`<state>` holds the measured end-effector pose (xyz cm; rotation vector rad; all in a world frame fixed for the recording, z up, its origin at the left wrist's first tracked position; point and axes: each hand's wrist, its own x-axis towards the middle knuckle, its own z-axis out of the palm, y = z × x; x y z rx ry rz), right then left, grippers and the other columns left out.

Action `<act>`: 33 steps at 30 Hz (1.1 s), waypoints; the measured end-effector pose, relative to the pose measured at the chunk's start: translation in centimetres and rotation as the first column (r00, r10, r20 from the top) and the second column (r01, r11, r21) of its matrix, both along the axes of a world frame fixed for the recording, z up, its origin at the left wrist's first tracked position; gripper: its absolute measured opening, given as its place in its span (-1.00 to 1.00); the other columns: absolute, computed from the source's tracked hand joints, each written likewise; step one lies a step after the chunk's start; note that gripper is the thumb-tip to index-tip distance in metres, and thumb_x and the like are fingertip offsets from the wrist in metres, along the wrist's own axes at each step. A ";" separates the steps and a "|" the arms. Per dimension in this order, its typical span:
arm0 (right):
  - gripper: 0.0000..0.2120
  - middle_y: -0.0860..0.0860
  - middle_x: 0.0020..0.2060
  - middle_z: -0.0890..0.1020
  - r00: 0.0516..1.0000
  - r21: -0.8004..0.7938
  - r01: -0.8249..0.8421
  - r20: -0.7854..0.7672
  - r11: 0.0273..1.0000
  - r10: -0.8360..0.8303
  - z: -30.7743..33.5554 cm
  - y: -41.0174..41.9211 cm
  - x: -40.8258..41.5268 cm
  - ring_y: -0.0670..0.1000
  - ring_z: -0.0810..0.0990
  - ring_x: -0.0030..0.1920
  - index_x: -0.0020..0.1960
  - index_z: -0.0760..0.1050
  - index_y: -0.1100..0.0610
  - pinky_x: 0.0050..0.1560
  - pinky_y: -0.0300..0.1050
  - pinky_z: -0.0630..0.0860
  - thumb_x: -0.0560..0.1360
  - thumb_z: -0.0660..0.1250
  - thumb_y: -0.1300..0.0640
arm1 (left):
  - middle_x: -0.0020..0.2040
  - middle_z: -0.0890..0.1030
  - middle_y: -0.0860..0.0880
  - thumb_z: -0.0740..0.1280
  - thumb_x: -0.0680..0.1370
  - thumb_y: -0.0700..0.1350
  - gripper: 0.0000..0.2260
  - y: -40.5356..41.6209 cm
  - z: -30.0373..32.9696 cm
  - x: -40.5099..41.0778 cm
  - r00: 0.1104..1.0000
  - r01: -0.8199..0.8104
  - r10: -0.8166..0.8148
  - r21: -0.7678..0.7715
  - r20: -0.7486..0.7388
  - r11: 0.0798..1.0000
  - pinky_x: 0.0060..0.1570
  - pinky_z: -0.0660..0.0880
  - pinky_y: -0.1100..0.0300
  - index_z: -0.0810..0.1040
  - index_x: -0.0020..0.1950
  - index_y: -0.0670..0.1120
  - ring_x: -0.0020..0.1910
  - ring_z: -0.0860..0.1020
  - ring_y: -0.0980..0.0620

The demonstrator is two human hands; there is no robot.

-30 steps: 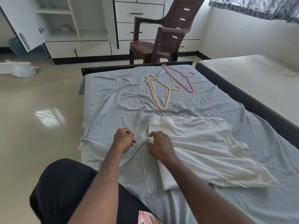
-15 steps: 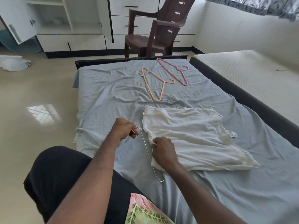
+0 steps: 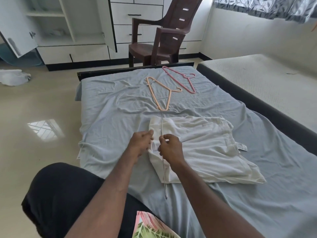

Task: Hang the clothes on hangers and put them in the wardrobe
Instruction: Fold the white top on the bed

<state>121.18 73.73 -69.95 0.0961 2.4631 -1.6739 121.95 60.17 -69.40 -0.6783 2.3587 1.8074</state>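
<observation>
1. The right hand [image 3: 171, 148] has a pinching grip on the wire hanger [image 3: 162, 127]; the left hand [image 3: 139, 145] has its fingers curled on the edge of the white garment [image 3: 202, 148].
2. Count: three hangers, namely one wire, one peach hanger [image 3: 162, 93] and one pink hanger [image 3: 180, 78]; one garment.
3. The wire hanger is seen edge-on, its long axis running from near the person toward the bed's [image 3: 111, 107] foot.
4. The garment is white and crumpled, lying mid-bed on the grey sheet, a tag at its right edge.
5. The wardrobe [image 3: 56, 26] stands open beyond, beside a brown chair [image 3: 163, 36].
</observation>
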 end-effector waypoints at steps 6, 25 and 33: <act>-0.75 0.03 -0.37 0.41 0.970 -0.276 0.206 0.187 0.939 -0.158 -1.0 2.3 -0.8 -0.03 0.32 -0.49 -0.07 0.52 0.17 -0.55 -0.25 0.27 0.66 0.12 0.14 | 0.18 0.61 -0.16 0.37 0.43 0.34 -0.36 2.8 -1.9 -0.7 0.971 -0.063 0.153 -0.426 0.182 0.902 -0.05 0.42 0.10 0.54 0.22 -0.17 0.17 0.58 -0.22; -0.71 0.06 -0.39 0.40 0.930 -0.118 0.365 0.086 0.923 -0.357 -1.1 12.9 -4.1 0.02 0.33 -0.46 -0.18 0.48 0.12 -0.58 -0.27 0.26 0.67 0.12 0.14 | 0.22 0.55 -0.32 0.27 0.65 -0.03 -0.67 2.7 -4.8 -1.3 0.993 -0.097 0.114 -0.334 0.031 0.938 0.10 0.42 0.01 0.44 0.25 -0.27 0.19 0.53 -0.29; -0.71 -0.04 -0.35 0.51 0.954 -0.003 0.256 -0.160 0.967 -0.253 3.5 12.3 -4.2 0.05 0.48 -0.28 -0.22 0.54 0.00 -0.21 0.02 0.48 0.63 0.16 0.10 | 0.18 0.56 -0.29 0.28 0.65 -0.01 -0.69 2.2 -4.6 -0.7 0.994 -0.049 0.084 -0.408 0.068 0.912 -0.01 0.39 0.04 0.43 0.19 -0.26 0.17 0.54 -0.28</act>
